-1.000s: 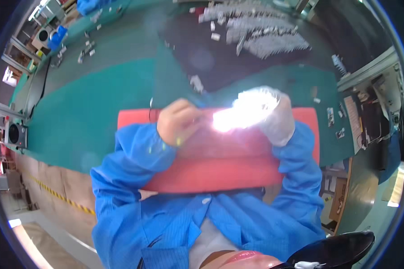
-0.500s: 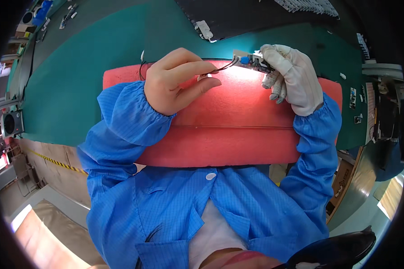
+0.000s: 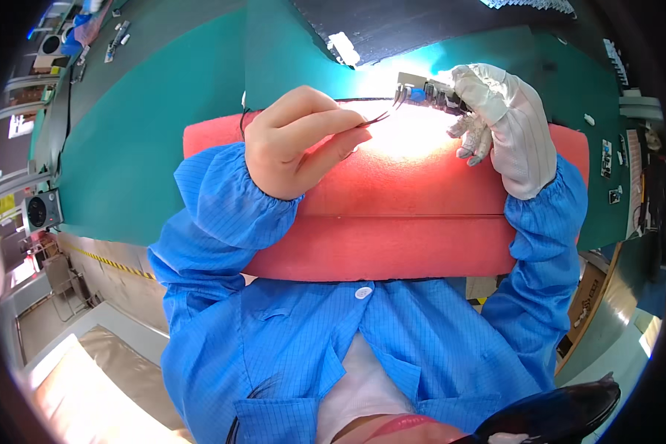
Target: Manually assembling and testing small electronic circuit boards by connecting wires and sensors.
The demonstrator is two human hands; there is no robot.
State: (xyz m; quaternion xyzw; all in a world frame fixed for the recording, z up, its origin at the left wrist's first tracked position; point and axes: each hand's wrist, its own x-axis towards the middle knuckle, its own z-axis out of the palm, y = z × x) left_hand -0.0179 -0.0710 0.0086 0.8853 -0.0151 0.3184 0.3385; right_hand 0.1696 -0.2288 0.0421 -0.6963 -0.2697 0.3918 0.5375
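My bare left hand (image 3: 296,140) pinches thin dark wires (image 3: 377,119) between thumb and index finger, above the red pad. The wire ends reach toward a small circuit board (image 3: 431,95), which carries a blue part and several black parts. Glare hides whether wires and board are joined. My right hand (image 3: 507,122), in a white glove with greyed fingertips, grips the board's right end between thumb and fingers. Its other fingers curl below the board. A dark strand (image 3: 244,124) shows behind my left wrist.
Under my forearms lies a red padded cushion (image 3: 392,248) on the green mat (image 3: 163,111). Beyond it is a black sheet (image 3: 407,29) with a white piece (image 3: 342,48). Small boards (image 3: 607,157) lie at the right, another board (image 3: 116,42) at the far left.
The whole view has shifted slightly, and the light on the pad looks brighter. The board is tilted more, its pale edge now facing up. Both hands keep their grips.
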